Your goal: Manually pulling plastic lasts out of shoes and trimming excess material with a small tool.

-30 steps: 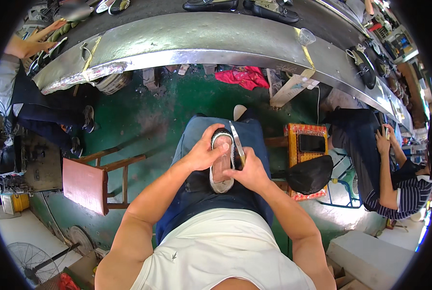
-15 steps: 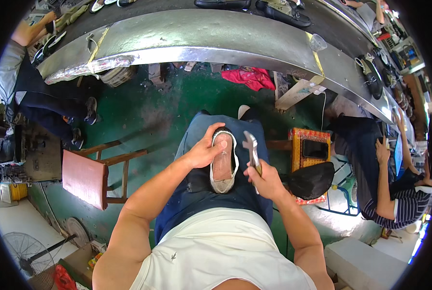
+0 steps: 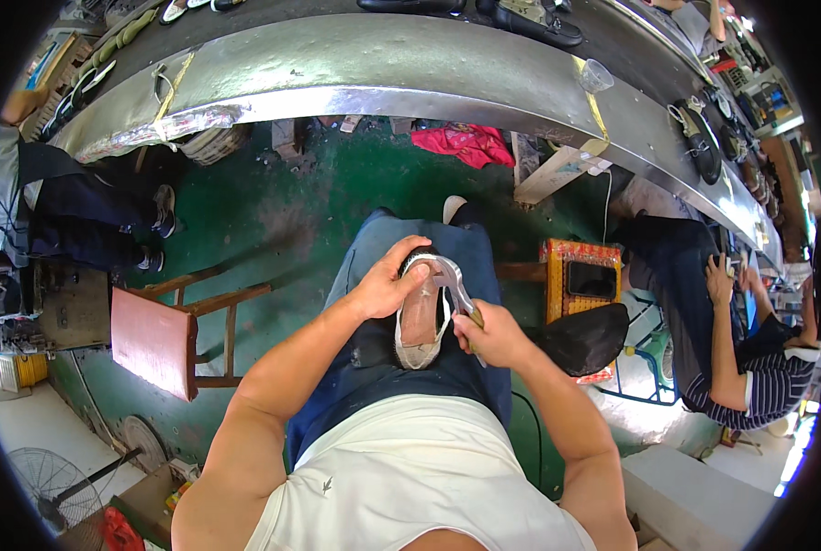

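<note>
An unfinished shoe lies bottom up across my lap, its reddish-brown underside framed by a pale rim. My left hand is closed around its far end, the thumb pressed on the underside and the fingers over the dark outer edge. In my right hand is a pair of metal pincers with a curved, hammer-like head. That head rests over the shoe's far right rim, close to my left thumb. Whether its jaws grip the edge is too small to tell.
A long metal bench with shoes runs across the far side. A pink-topped stool stands left. To the right are a patterned seat bearing a phone, a black cushion and a seated person.
My right hand has brought the pincers leftward, from beside the shoe onto its far right rim. My left hand keeps its hold on the shoe.
</note>
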Action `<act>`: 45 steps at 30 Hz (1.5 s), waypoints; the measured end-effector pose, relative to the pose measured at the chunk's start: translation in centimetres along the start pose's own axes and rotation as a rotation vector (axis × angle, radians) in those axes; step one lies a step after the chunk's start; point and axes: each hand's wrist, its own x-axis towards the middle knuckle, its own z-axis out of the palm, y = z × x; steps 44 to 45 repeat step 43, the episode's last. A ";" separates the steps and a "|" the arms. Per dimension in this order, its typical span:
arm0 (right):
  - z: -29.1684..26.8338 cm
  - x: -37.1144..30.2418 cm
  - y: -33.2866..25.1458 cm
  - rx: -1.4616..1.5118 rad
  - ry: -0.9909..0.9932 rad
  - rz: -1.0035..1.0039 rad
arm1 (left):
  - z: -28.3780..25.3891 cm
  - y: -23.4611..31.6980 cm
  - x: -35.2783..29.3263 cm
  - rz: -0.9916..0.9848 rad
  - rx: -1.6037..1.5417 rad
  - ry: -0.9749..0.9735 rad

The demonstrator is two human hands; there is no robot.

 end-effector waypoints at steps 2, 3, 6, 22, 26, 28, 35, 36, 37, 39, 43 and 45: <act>2.1 1.5 2.2 -0.032 0.154 -0.115 | 0.1 -1.2 0.1 0.002 -0.138 0.041; 2.9 1.9 3.0 -0.059 0.212 -0.128 | 0.0 -1.7 0.3 0.001 -0.138 0.046; 4.0 1.9 3.3 -0.016 0.275 -0.173 | -0.4 -2.3 0.3 -0.019 -0.070 0.037; 2.7 -5.1 -1.3 -0.446 0.215 -0.219 | 2.1 1.6 -2.0 -0.255 -0.446 0.173; 0.2 -8.3 0.6 -0.090 -0.019 -0.259 | 1.9 8.3 -3.9 0.226 -0.167 0.230; 0.0 -9.4 1.4 -0.108 0.073 -0.293 | 1.6 12.1 -5.1 0.445 -0.002 0.127; -0.2 -9.6 1.5 -0.214 0.145 -0.507 | 0.1 13.3 -4.1 0.778 0.527 0.054; -0.1 -9.7 1.5 -0.180 0.180 -0.536 | 0.1 13.0 -4.0 0.798 0.484 0.058; -0.1 -9.8 1.5 -0.179 0.186 -0.538 | 0.1 12.8 -3.9 0.817 0.438 0.062; -0.2 -9.9 1.6 -0.078 0.277 -0.447 | 0.3 12.4 -3.9 0.805 0.425 0.034; -0.2 -7.7 -0.4 -0.097 0.448 -0.532 | 1.9 11.3 -4.7 0.762 0.388 -0.009; -0.2 -7.7 -0.4 -0.097 0.448 -0.532 | 1.9 11.3 -4.7 0.762 0.388 -0.009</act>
